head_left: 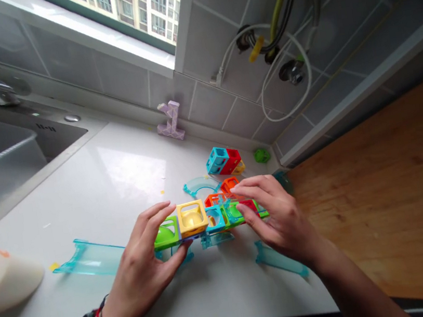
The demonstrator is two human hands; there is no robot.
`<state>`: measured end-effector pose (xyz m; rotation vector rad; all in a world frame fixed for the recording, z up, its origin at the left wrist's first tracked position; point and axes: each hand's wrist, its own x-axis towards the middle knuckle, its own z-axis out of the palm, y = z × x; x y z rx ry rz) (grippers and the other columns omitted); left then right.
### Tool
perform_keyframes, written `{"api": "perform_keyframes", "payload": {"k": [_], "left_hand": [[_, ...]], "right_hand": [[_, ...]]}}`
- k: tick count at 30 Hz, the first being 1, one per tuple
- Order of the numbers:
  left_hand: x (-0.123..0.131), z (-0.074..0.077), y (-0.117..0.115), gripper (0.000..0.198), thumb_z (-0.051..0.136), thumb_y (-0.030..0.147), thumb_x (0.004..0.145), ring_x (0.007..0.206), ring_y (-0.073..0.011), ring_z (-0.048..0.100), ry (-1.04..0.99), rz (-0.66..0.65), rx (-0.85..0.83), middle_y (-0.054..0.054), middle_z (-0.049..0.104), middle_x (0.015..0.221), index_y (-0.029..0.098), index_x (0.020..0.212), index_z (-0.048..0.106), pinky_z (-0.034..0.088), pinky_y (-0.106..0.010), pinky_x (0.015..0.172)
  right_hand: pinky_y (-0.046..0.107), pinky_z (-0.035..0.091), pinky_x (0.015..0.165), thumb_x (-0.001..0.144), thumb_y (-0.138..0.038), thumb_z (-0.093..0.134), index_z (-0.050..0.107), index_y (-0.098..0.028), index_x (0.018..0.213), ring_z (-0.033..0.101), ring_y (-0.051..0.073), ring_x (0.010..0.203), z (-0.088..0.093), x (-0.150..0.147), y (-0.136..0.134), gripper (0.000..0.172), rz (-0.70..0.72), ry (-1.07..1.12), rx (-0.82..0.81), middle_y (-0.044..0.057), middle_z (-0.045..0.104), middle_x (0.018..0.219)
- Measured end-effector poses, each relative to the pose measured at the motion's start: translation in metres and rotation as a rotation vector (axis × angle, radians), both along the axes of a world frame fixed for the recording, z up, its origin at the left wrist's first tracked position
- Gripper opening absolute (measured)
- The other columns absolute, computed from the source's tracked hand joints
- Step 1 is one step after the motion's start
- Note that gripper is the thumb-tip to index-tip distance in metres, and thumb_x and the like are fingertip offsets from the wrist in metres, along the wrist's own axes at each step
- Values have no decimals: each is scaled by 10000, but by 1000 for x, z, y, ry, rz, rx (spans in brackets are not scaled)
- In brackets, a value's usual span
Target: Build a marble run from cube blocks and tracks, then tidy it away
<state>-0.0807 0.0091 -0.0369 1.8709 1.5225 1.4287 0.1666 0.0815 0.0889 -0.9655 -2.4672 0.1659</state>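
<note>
A row of hollow cube building blocks [192,219] in green, yellow, blue and red lies between my hands, with clear teal pieces beneath it. My left hand [139,263] is closed around the left end, fingers over the green block [166,233] and thumb below. At the right end my right hand [276,212] pinches the row near its red block [249,207]; the exact contact is partly hidden. Behind its fingertips sits an orange block [229,185]. A curved teal track piece [201,185] lies just beyond the row.
Teal track pieces lie at left [91,257] and right [281,260]. Farther back stand a blue block [217,161], a green ball-shaped piece [262,155] and a purple figure [170,121]. A white container [7,274] and a sink [63,140] are on the left.
</note>
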Motion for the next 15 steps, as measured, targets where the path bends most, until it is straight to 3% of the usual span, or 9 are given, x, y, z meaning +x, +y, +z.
{"api": "perform_keyframes", "payload": {"k": [9, 15], "left_hand": [[0, 8, -5, 723, 765, 247, 838, 1453, -344, 447, -63, 10, -2, -121, 461, 1570, 283, 1486, 448, 435, -544, 1167], [-6, 12, -6, 537, 560, 406, 932, 1423, -350, 494, -533, 24, 2, -130, 493, 1559, 276, 1443, 458, 496, -550, 1093]], "right_hand": [[497, 534, 992, 951, -131, 601, 682, -234, 1230, 617, 269, 1126, -25, 18, -32, 308, -68, 147, 16, 107, 666, 1174], [449, 563, 903, 926, -76, 596, 685, -233, 1193, 635, 248, 1038, -63, 23, -63, 323, -91, 271, -3, 92, 670, 1077]]}}
